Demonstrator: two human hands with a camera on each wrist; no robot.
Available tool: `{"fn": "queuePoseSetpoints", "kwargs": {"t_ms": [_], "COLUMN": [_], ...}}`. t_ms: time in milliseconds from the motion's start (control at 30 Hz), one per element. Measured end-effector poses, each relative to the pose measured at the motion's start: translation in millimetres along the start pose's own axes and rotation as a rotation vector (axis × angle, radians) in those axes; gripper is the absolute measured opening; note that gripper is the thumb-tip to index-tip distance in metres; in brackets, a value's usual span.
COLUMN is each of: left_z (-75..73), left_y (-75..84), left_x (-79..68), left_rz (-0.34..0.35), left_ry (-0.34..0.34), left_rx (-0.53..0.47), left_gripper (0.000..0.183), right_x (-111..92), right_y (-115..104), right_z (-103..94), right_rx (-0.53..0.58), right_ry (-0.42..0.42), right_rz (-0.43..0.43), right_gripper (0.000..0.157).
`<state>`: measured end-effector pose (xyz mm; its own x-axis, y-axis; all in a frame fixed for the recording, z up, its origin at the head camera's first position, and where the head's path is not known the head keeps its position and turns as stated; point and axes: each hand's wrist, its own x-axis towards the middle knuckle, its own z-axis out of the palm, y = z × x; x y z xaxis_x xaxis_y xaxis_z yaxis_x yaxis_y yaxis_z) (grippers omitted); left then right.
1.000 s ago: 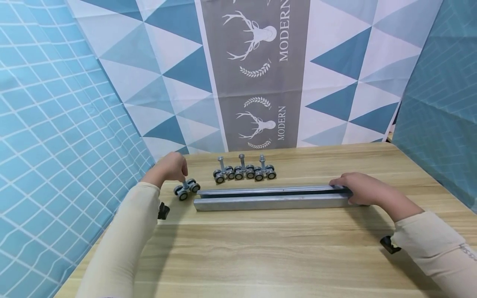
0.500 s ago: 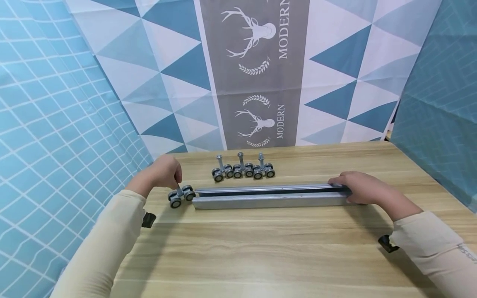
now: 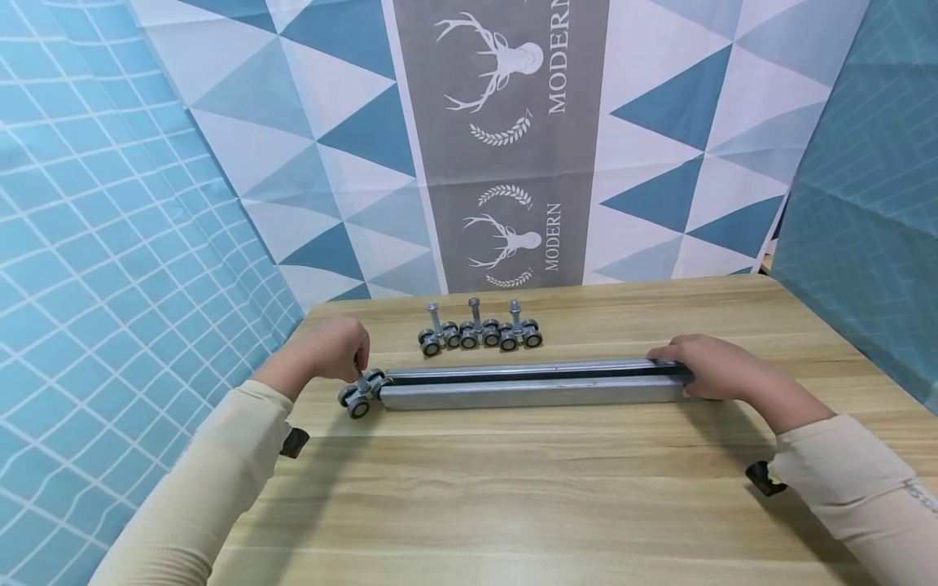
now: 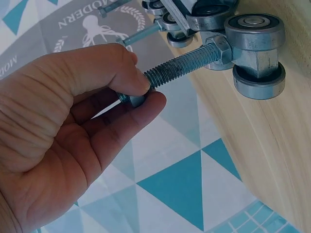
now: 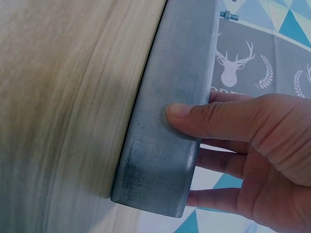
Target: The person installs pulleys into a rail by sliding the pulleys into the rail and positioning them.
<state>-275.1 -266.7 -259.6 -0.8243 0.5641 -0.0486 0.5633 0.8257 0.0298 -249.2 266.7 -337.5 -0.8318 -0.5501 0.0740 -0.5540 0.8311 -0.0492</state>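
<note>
Left hand [image 3: 333, 350] pinches the threaded bolt [image 4: 187, 63] of a silver, wheeled metal trolley [image 3: 359, 399], probably rigid, weighty, best held there; right hand [image 3: 709, 370] grips a grey metal channel [image 3: 528, 395] at right.

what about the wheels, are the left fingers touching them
No, the left fingers pinch the bolt, clear of the wheels.

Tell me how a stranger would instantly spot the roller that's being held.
On the wooden table, find the long metal channel. By its left end is a wheeled roller with a threaded bolt. Unlike the three similar rollers lined up beyond the channel, this one has its bolt pinched by the left hand.
</note>
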Motion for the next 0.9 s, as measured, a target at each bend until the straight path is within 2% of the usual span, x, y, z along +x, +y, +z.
{"fn": "queuePoseSetpoints", "kwargs": {"t_ms": [567,900], "left_z": [4.0,4.6], "left_y": [-7.3,-8.6], "left_x": [-1.2,-2.7], "left_rz": [0.050,0.036], "left_ry": [0.050,0.063], "left_rx": [0.035,0.040], "left_gripper": [0.030,0.033], "right_x": [-3.0,-2.8], "right_y": [-0.9,-0.4], "right_z": [-1.4,0.6], "right_rx": [0.000,0.013], "right_ry": [0.016,0.009], "right_rz": [-0.022,-0.017], "right_gripper": [0.058,0.058]}}
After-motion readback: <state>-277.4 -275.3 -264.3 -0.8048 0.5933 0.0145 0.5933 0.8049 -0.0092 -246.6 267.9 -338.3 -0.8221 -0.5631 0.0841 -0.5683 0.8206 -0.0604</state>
